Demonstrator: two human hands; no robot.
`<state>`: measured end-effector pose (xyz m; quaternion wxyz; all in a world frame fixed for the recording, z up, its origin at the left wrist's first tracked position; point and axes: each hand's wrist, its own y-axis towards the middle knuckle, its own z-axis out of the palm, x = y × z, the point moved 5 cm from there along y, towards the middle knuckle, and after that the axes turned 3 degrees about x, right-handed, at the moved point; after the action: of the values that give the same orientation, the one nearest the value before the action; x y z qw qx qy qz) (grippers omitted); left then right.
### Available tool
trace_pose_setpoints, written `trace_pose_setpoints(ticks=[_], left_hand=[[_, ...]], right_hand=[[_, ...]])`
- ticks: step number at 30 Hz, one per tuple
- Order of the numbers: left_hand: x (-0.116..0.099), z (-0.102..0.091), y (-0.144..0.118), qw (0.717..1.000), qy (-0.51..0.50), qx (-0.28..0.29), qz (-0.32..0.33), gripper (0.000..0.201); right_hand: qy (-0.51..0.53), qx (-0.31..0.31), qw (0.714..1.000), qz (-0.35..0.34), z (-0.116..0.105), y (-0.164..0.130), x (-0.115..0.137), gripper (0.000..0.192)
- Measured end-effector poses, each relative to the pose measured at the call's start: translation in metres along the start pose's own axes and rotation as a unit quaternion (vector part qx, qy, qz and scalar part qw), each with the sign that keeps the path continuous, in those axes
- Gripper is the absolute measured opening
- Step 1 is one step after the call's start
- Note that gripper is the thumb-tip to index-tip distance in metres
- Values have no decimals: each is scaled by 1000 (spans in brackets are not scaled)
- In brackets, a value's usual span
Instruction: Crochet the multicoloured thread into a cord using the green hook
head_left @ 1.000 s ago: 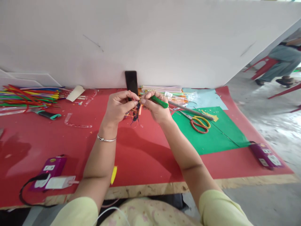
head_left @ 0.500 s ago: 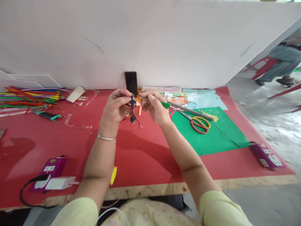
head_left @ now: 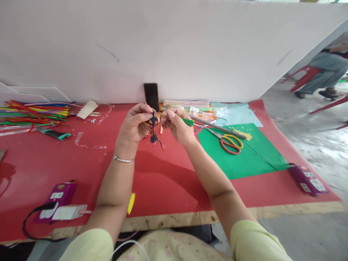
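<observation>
Between the fingers of my left hand (head_left: pixel 134 123) is a small dark multicoloured piece of crochet (head_left: pixel 153 132), hanging down with loose thread ends at its bottom. My right hand (head_left: pixel 176 125) is closed around a crochet hook (head_left: pixel 188 122) with a green handle. The hook's tip meets the upper part of the crochet, though the fingers partly hide it. Both hands are raised over the red table cover (head_left: pixel 168 174), close together. Behind them a black phone (head_left: pixel 151 96) leans on the white board.
Scissors (head_left: pixel 231 143) lie on a green sheet (head_left: pixel 244 163) to the right. Coloured pipe cleaners (head_left: pixel 35 114) and a teal-and-black cutter (head_left: pixel 56 134) are at the left. Purple power strips (head_left: pixel 61 194) sit on both sides. A white board (head_left: pixel 174 50) stands behind; a seated person (head_left: pixel 323 72) is far right.
My right hand has moved slightly left, closer to my left hand, bringing the hook with it. The crochet piece has turned a little and hangs straighter.
</observation>
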<state>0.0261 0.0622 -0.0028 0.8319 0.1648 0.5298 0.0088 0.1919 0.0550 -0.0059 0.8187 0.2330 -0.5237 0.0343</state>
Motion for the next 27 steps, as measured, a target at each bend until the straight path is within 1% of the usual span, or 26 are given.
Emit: trace_pose_setpoints(ticks=[3, 9, 15, 20, 24, 27], left_hand=[[-1, 1, 0, 1000, 15, 12, 3, 42], [-1, 1, 0, 999, 38, 6, 14, 44], [1, 1, -1, 1000, 25, -9, 1, 34], [0, 1, -1, 999, 23, -26, -1, 33], [-1, 4, -1, 1000, 17, -18, -9, 31], [1, 6, -2, 1000, 11, -16, -11, 28]], right_hand=[[6, -3, 1000, 0, 0, 0, 1, 61], [17, 1, 1000, -7, 1, 0, 2, 60], [11, 4, 1000, 4, 0, 0, -1, 61], [3, -1, 1000, 9, 0, 0, -1, 60], [-10, -3, 1000, 11, -1, 0, -1, 60], [11, -1, 1000, 9, 1, 0, -4, 59]])
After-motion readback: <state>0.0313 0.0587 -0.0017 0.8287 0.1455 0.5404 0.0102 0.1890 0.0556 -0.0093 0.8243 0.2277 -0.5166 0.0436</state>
